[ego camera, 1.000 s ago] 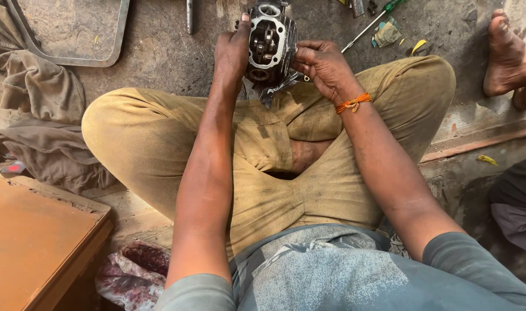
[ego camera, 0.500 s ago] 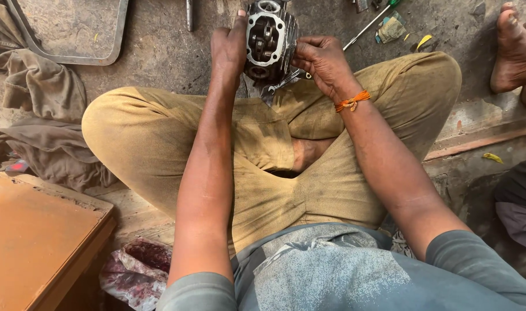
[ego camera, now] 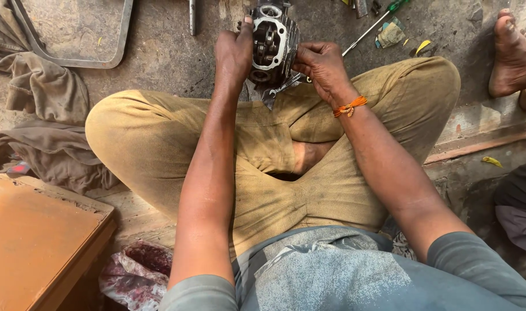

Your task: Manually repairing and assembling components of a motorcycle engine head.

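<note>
Engine head (ego camera: 272, 46) held up over crossed knees, open face toward camera, valve gear visible inside. Gripped from both sides: left hand (ego camera: 234, 55) clamped on left edge, thumb along top rim; right hand (ego camera: 323, 66) closed on right edge, fingers curled round the side. Orange thread (ego camera: 349, 107) on right wrist. Small metal piece poking out just below head, kind unclear.

Around the head:
- screwdriver (ego camera: 372, 26) with green handle on floor (ego camera: 171, 52), up and right of head, well apart
- crumpled scrap (ego camera: 389, 35) just beside screwdriver shaft; yellow bit (ego camera: 422, 46) near it
- metal rod (ego camera: 192, 16) upright in frame, left of head
- tray (ego camera: 73, 31), shallow metal, far left of head, top corner
- rags (ego camera: 50, 115) heaped below tray, far left of head
- orange box (ego camera: 38, 242) far below-left of head, stained cloth (ego camera: 136, 273) against it
- bare foot (ego camera: 511, 55) of another person far right of head, wooden strip (ego camera: 481, 141) below it
</note>
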